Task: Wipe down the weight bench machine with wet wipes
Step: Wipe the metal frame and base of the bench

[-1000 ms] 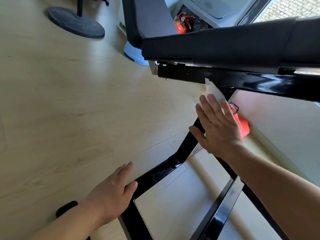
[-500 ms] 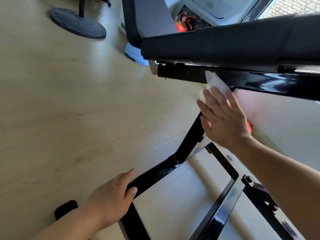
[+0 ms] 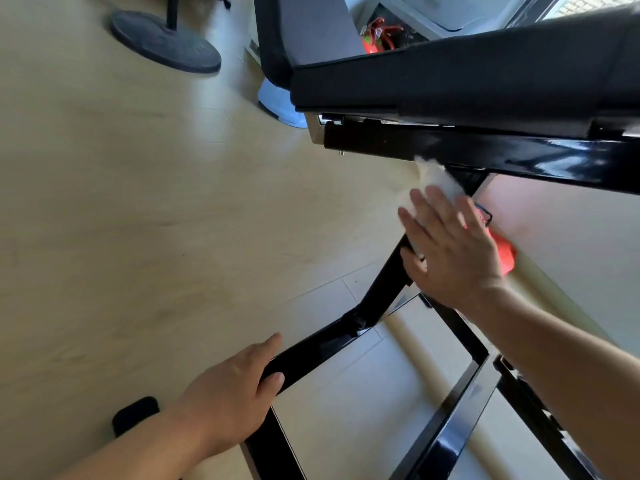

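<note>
One bench (image 3: 485, 81); one wipe (image 3: 437, 179); two hands (image 3: 227, 393) (image 3: 453, 252)

Of the person only two hands and two forearms show. The left hand (image 3: 228, 393), at the low bar of the bench (image 3: 519, 157), is seen from its back, with smooth knuckles and a short, clean thumbnail (image 3: 277, 375). The left forearm (image 3: 138, 452), nearer than that bar, is bare up to the picture's edge. The right hand (image 3: 450, 247), just under the top beam of the bench, is also seen from its back. Its fingertips are blurred, so the nails cannot be told. The right forearm (image 3: 571, 358), beside the bench legs, is bare too.
</note>
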Tool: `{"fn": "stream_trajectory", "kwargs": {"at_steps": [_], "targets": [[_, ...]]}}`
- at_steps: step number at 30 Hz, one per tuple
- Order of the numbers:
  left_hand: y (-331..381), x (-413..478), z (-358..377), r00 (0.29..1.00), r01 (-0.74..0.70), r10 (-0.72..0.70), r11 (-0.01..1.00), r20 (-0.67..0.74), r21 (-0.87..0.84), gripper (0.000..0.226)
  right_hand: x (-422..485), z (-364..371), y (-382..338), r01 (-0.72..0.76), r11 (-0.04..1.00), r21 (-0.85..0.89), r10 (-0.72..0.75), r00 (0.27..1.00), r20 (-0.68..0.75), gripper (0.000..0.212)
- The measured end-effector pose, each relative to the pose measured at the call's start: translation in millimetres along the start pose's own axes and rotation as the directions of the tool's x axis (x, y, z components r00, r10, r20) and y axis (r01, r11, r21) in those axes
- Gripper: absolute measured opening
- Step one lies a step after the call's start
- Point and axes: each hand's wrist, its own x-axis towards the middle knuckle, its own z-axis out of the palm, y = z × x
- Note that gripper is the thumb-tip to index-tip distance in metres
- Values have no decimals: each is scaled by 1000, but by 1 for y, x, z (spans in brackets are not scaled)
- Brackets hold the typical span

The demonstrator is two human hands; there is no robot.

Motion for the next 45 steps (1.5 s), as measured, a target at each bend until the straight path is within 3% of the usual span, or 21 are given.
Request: {"fn": "stream_trajectory", "kwargs": {"at_steps": [4, 9, 13, 15, 19, 24, 27, 32, 35, 40, 45], "targets": [[1, 1, 2, 1000, 5, -5, 1000, 3, 2, 62, 16, -12, 8, -65, 997, -48, 66, 998, 25, 62], [3, 4, 5, 1000, 11, -11, 1000, 2, -3, 62, -49, 29, -84, 61, 984, 165, -106, 955, 276, 74], [-6, 8, 9, 1000, 4, -4, 1000, 11, 6, 61, -96, 47, -141, -49, 949, 311, -78, 920, 383, 76], [-10, 9, 10, 1000, -1, 1, 1000, 10, 12, 61, -94, 46, -138, -64, 938, 342, -53, 945, 322, 73], [-11, 8, 13, 1000, -6, 6, 1000, 17, 19, 62, -64, 40, -97, -54, 951, 306, 52, 999, 16, 57], [-7, 9, 18, 1000, -9, 8, 995, 8, 98, 62, -29, 23, -72, -202, 953, 225, 207, 978, 3, 50], [-7, 10, 20, 1000, 6, -5, 994, -6, 106, 62, -44, 30, -96, -239, 933, 271, 220, 971, 96, 57], [-8, 10, 20, 1000, -17, 16, 994, 10, 104, 63, -95, 41, -157, -231, 901, 368, 86, 925, 369, 67], [-11, 9, 17, 999, -26, 23, 994, 32, 102, 63, -95, 36, -163, -327, 821, 468, 146, 913, 381, 65], [-9, 2, 15, 999, -26, 24, 998, 30, 59, 64, -79, 3, -151, -481, 574, 663, 411, 869, 274, 62], [0, -3, 15, 998, -38, 42, 997, -50, 61, 62, -73, -36, -164, -468, 302, 831, 519, 812, 268, 62]]}}
